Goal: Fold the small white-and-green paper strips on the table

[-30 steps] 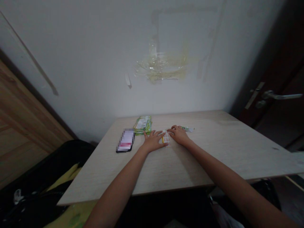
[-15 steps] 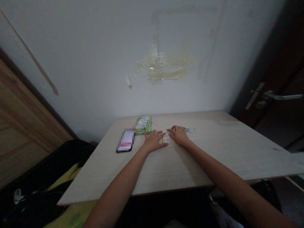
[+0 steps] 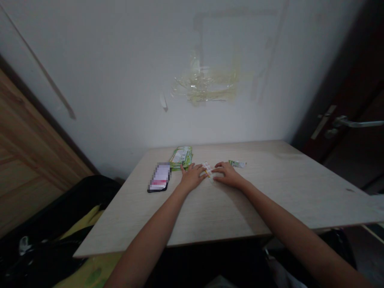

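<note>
A small, flat printed sheet, white with pink and yellow marks, lies tilted on the table between my hands. My left hand rests at its left edge, fingers spread and fingertips touching it. On the other side my right hand has its fingers apart, their tips at the sheet's right edge. A stack of green and white packets sits just beyond my left hand. Past my right hand lies a narrow green and white strip, perhaps a torn piece of wrapper.
A phone with a blurred screen lies left of my left hand. The pale wooden table meets a wall with old tape on it. A dark door stands at the right, and a black bag is at the left.
The printed sheet has turned, its near end now slanting to the right. My left thumb has drawn in, and my right hand's fingers have spread lower along the sheet. The view shifted slightly.
</note>
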### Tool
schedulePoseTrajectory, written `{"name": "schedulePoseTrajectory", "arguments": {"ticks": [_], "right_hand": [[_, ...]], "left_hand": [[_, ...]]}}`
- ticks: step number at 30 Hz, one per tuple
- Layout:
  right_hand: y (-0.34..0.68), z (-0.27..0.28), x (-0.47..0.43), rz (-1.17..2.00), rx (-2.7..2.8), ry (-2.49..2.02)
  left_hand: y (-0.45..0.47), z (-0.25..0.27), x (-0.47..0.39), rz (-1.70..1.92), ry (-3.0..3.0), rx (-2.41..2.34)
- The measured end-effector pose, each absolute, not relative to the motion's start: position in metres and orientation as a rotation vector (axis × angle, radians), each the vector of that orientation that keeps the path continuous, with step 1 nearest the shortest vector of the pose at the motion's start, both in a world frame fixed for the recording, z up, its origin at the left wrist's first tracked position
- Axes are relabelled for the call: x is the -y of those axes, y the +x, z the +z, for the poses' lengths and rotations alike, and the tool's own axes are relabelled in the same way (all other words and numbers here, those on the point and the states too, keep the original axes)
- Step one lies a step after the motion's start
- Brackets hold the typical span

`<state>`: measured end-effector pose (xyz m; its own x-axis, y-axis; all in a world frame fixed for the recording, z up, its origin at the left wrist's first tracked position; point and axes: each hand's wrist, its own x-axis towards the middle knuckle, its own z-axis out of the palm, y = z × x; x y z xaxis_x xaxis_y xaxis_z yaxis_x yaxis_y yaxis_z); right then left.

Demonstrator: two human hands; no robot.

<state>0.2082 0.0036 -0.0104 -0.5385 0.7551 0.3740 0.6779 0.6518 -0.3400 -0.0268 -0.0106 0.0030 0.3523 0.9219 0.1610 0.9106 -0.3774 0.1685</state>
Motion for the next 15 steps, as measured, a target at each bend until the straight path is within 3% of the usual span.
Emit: {"name": "schedulePoseTrajectory", "arguments": {"ticks": [15], "right_hand": [[0.2041, -0.0128, -0.0106, 0.258, 2.367, -1.058]], "left_hand": [[-0.0279, 0.0081, 0.0088, 0.545, 2.508, -1.746]]}}
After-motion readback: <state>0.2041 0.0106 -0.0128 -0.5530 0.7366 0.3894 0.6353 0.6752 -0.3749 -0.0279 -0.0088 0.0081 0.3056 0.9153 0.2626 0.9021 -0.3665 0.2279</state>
